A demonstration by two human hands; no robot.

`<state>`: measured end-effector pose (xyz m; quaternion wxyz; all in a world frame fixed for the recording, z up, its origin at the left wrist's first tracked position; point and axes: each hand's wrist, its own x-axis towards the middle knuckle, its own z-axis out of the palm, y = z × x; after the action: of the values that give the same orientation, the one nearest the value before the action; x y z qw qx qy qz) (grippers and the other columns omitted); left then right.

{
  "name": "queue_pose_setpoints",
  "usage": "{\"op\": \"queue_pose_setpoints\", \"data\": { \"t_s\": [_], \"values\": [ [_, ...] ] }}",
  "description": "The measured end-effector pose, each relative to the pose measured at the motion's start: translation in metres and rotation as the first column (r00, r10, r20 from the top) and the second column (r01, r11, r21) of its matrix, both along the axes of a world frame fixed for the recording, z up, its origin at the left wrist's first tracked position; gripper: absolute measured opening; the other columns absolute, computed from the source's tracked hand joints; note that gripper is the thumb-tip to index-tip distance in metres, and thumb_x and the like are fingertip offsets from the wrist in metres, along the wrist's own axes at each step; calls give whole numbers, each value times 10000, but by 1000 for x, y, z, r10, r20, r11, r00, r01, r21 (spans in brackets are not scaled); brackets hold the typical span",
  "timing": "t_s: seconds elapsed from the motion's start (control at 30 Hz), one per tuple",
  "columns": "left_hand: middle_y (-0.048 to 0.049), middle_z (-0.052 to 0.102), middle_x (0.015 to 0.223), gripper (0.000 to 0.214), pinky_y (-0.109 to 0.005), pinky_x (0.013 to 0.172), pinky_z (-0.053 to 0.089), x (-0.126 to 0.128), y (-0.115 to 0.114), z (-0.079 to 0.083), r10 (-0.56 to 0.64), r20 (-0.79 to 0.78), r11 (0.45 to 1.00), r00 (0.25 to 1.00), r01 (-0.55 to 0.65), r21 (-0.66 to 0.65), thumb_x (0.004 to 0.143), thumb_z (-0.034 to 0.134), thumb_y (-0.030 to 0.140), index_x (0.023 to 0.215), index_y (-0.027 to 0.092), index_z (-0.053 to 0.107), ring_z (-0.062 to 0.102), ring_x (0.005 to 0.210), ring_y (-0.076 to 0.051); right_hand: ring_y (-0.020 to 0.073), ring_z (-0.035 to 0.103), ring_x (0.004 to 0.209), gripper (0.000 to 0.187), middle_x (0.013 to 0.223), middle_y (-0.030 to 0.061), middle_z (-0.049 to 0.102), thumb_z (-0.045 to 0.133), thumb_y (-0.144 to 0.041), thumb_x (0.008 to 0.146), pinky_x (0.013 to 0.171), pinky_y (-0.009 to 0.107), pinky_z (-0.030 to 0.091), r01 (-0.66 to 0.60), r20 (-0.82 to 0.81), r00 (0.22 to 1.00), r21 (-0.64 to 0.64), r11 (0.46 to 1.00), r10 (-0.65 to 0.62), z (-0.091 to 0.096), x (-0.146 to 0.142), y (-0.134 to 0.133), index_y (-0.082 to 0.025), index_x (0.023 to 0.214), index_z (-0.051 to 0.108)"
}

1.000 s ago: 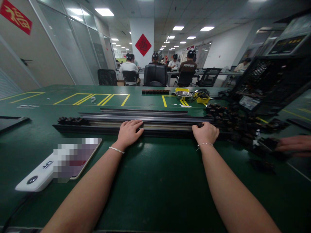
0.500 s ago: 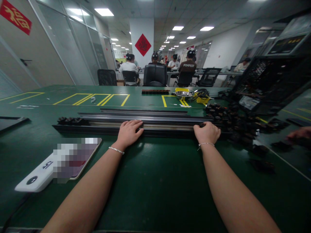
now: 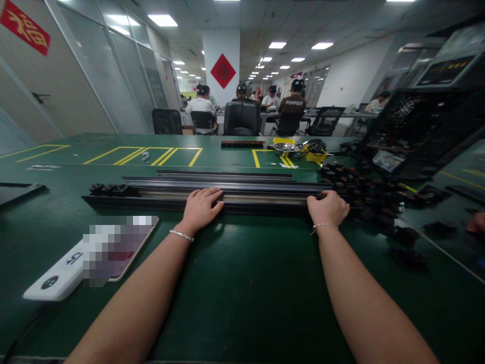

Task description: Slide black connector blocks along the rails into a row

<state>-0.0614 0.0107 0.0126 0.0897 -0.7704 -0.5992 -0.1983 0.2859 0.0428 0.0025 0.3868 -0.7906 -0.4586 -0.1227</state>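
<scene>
A long black metal rail (image 3: 261, 206) with a pale inner channel lies across the green table. My left hand (image 3: 200, 208) lies over its middle, fingers stretched across the top and thumb apart. Toward the rail's right end, my right hand (image 3: 329, 207) is closed around a small black part (image 3: 321, 195), mostly hidden by the fingers. Several similar black parts (image 3: 109, 189) sit in a row at the rail's left end. Behind it lie further dark rails (image 3: 227, 178), parallel to the first.
A heap of black parts (image 3: 352, 187) spreads at the right, near a black open rack (image 3: 420, 126). A metal bowl (image 3: 286, 147) stands farther back. On the left are a white power bank (image 3: 56, 280) and a phone (image 3: 140, 242). Another person's hand (image 3: 476, 222) shows at the right edge.
My right hand has slid slightly right along the rail with the black part. My left hand stays in place. The other person's hand has moved toward the right edge.
</scene>
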Motion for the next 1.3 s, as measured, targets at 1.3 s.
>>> {"op": "queue_pose_setpoints", "data": {
  "t_s": [1.3],
  "values": [
    [6,579,1333,427,-432,1072,299,0,1,-2,1,-17,1000,1000,-1,26,924,378,462,1271,301,567,494,1251,-209,276,524,948,338,942,95,577,580,-253,642,921,435,386,126,-88,989,37,991,-122,3,26,-2,-161,966,604]
  ]
}}
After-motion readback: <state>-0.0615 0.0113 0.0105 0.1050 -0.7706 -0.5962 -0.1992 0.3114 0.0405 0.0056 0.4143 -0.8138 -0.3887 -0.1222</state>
